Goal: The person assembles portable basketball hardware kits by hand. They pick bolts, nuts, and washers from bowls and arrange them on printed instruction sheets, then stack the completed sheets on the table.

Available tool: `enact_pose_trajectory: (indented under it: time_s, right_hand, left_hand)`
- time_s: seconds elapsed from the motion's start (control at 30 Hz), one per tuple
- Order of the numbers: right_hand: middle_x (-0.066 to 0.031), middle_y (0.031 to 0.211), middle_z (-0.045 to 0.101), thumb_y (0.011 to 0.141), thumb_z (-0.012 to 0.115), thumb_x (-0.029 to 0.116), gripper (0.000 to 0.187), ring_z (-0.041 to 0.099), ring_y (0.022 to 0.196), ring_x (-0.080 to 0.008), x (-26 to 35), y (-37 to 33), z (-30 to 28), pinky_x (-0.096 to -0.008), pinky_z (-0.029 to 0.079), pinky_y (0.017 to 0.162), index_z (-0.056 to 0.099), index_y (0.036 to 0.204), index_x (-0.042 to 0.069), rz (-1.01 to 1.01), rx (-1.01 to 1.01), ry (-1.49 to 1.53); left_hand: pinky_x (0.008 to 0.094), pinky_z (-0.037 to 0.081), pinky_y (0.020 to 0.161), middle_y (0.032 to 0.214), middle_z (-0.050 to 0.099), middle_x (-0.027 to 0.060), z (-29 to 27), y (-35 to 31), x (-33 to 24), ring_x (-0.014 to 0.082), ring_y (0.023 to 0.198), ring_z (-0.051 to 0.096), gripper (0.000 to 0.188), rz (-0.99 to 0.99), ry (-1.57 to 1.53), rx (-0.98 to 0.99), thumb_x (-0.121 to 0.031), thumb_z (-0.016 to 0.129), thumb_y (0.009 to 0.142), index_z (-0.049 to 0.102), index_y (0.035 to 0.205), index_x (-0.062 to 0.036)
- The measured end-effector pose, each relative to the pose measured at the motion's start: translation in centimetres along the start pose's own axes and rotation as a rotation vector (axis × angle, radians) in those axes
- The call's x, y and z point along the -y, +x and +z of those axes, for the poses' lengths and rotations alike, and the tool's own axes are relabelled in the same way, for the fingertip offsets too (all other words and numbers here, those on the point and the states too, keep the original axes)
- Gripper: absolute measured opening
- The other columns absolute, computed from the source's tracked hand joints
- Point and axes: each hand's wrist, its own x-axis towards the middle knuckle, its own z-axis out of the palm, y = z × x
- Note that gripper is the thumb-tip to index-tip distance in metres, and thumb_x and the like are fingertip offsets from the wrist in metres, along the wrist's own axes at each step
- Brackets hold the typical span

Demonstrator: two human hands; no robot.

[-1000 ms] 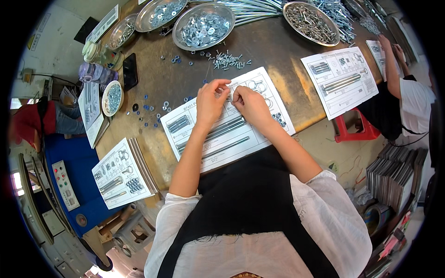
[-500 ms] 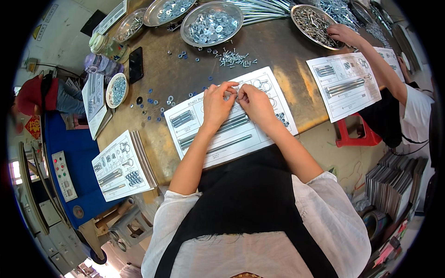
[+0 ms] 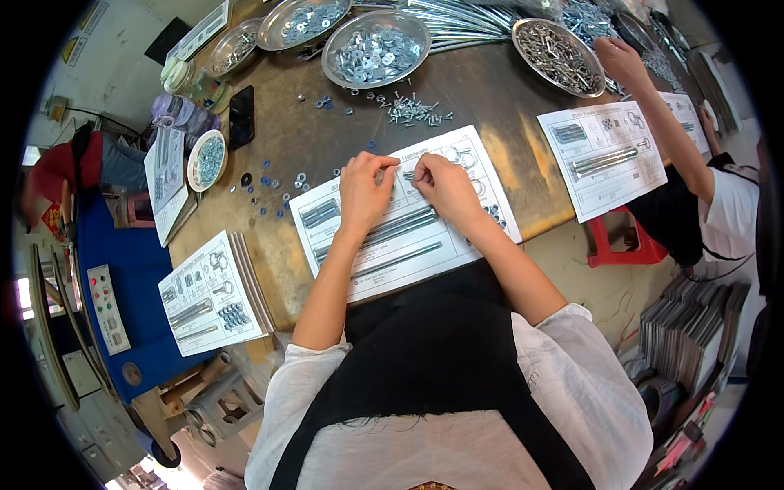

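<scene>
Both my hands are over a printed sheet (image 3: 408, 273) showing drawings of hardware. My left hand (image 3: 366, 196) is closed, thumb and forefinger brought together near the sheet's upper edge. Just to its right, my right hand (image 3: 447, 193) is pinched, its fingertips pointing left. Whatever either pinch holds is too small and covered to name. A narrow gap separates the two sets of fingertips. Beyond the sheet lies a loose pile of small screws (image 3: 415, 109). Blue and silver nuts and washers (image 3: 276, 182) are scattered left of the sheet.
Steel bowls of washers (image 3: 377, 51) and screws (image 3: 555, 55) stand at the back, beside long metal rods (image 3: 461, 24). A phone (image 3: 242, 117) and a small white bowl (image 3: 207, 160) sit left. At right, a co-worker's hand (image 3: 622, 64) reaches past another sheet (image 3: 603, 157).
My hands have moved apart; the left shifted left and the right hand slightly lower. The co-worker's hand has left the screw bowl, moving to the right.
</scene>
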Motion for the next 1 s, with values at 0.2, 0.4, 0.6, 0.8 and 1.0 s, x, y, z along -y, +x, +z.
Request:
enact_pose_trajectory:
  time_s: [0.2, 0.4, 0.6, 0.8, 1.0]
  right_hand:
    - [-0.0125, 0.085, 0.063, 0.079, 0.072, -0.002, 0.019, 0.066, 0.074, -0.0275, -0.1, 0.6, 0.4, -0.0372, 0.053, 0.066, 0.055, 0.087, 0.002, -0.028, -0.012, 0.013]
    - [-0.0128, 0.084, 0.063, 0.081, 0.072, -0.002, 0.018, 0.065, 0.072, -0.0254, 0.4, 0.7, 0.1, -0.0353, 0.053, 0.067, 0.057, 0.090, 0.001, 0.051, -0.008, 0.069]
    - [-0.0133, 0.083, 0.066, 0.086, 0.071, 0.001, 0.015, 0.066, 0.073, -0.0235, 0.5, 0.7, -0.1, -0.0337, 0.054, 0.068, 0.058, 0.092, -0.001, 0.156, -0.021, 0.122]
    - [-0.0140, 0.084, 0.068, 0.088, 0.068, 0.000, 0.011, 0.069, 0.077, -0.0241, 0.2, 0.6, -0.2, -0.0333, 0.055, 0.070, 0.060, 0.095, -0.001, 0.156, -0.026, 0.132]
    - [-0.0142, 0.090, 0.070, 0.090, 0.063, -0.001, 0.011, 0.069, 0.079, -0.0273, 3.1, 5.4, -1.7, -0.0349, 0.055, 0.073, 0.065, 0.100, 0.001, -0.066, -0.124, 0.123]
  left_hand:
    - [0.0385, 0.040, 0.081, 0.091, 0.060, 0.0045, 0.6, -0.4, -0.3, 0.0251, 0.091, 0.056, 0.013, 0.058, 0.081, 0.055, -0.014, 0.068, 0.087, 0.078, 0.096, -0.0124]
    - [0.0381, 0.039, 0.081, 0.092, 0.060, 0.0035, 0.6, -0.7, -0.5, 0.0242, 0.091, 0.055, 0.013, 0.068, 0.100, 0.046, -0.015, 0.072, 0.084, 0.078, 0.096, -0.0127]
    - [0.0368, 0.040, 0.083, 0.094, 0.063, 0.0031, 0.3, -0.7, -0.2, 0.0241, 0.092, 0.056, 0.016, 0.054, 0.093, 0.074, -0.018, 0.075, 0.084, 0.079, 0.098, -0.0133]
    - [0.0368, 0.040, 0.084, 0.095, 0.063, 0.0023, 0.2, -0.6, -0.1, 0.0235, 0.093, 0.056, 0.015, 0.064, 0.088, 0.082, -0.018, 0.075, 0.084, 0.079, 0.098, -0.0162]
    - [0.0366, 0.038, 0.083, 0.096, 0.061, 0.0026, -1.7, -0.5, 0.4, 0.0226, 0.093, 0.057, 0.014, 0.045, 0.049, -0.016, -0.017, 0.071, 0.086, 0.078, 0.099, -0.0144]
